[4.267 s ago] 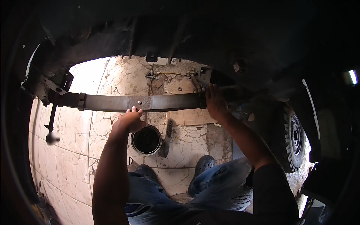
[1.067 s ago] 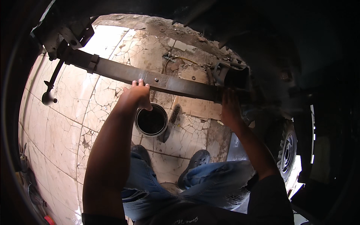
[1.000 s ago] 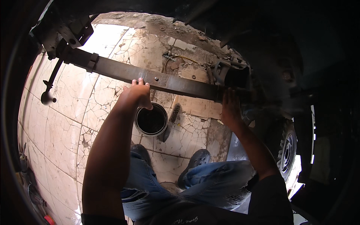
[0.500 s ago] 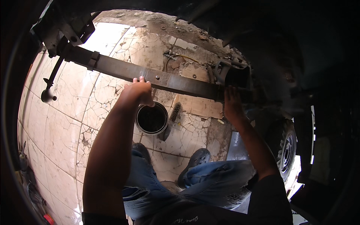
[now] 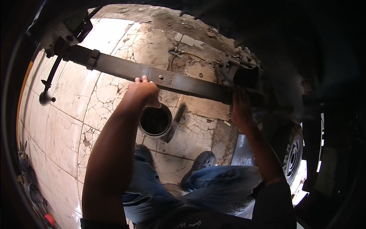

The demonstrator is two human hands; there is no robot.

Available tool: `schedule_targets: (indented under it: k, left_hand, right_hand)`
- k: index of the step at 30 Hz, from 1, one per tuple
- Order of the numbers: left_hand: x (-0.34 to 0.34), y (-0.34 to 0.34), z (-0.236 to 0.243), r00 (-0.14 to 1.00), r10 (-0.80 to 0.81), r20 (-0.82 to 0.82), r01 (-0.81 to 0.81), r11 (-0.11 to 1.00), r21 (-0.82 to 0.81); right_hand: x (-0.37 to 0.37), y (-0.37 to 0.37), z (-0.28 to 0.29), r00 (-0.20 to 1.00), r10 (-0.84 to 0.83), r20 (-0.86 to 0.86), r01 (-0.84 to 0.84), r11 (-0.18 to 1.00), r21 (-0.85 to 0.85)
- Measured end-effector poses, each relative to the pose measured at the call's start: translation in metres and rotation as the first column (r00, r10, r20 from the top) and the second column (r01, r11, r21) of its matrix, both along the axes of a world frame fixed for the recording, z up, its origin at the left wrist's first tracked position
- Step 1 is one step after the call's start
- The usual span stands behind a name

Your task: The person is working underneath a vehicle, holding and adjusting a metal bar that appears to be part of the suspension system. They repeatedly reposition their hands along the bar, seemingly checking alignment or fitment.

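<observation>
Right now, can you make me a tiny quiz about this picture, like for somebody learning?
1. True or false: the wheel is on the picture's right side.

2. Which hand is nearer the bolt head on the metal bar? A) right B) left

3. Fill in the blank: the brush is just to the picture's ____ of the round bucket.

Key: 1. True. 2. B, the left hand. 3. Right.
</observation>
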State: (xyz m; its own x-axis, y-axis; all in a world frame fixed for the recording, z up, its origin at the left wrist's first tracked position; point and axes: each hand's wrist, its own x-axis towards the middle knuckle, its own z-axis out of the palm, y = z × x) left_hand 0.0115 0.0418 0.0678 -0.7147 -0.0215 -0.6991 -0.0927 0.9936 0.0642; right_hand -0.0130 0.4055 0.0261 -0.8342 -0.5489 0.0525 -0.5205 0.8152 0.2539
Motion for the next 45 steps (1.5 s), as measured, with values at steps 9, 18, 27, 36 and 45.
schedule_targets:
  k: [9,18,27,36,45]
  left_hand:
    - [0.005,-0.014,-0.008,0.999,-0.026,-0.036,0.027,0.999,0.032]
    - [0.003,-0.010,-0.010,0.999,0.041,-0.013,-0.040,0.999,0.036]
    - [0.001,-0.009,-0.008,1.000,0.005,-0.013,-0.004,0.999,0.051]
    - [-0.003,-0.006,-0.010,1.000,-0.014,-0.008,0.014,0.999,0.032]
    - [0.001,-0.007,-0.007,1.000,0.009,-0.003,-0.008,0.999,0.042]
  right_hand:
    - [-0.007,-0.007,0.000,1.000,-0.015,-0.003,0.015,1.000,0.023]
    - [0.000,-0.001,0.000,0.999,-0.041,0.022,0.040,0.997,0.065]
    - [-0.008,0.009,0.014,0.985,-0.103,0.141,0.119,0.987,-0.108]
    - [0.004,0.004,-0.013,0.999,-0.038,-0.024,0.038,0.999,-0.021]
    - [0.001,0.018,-0.024,0.996,0.066,0.059,-0.033,0.894,-0.448]
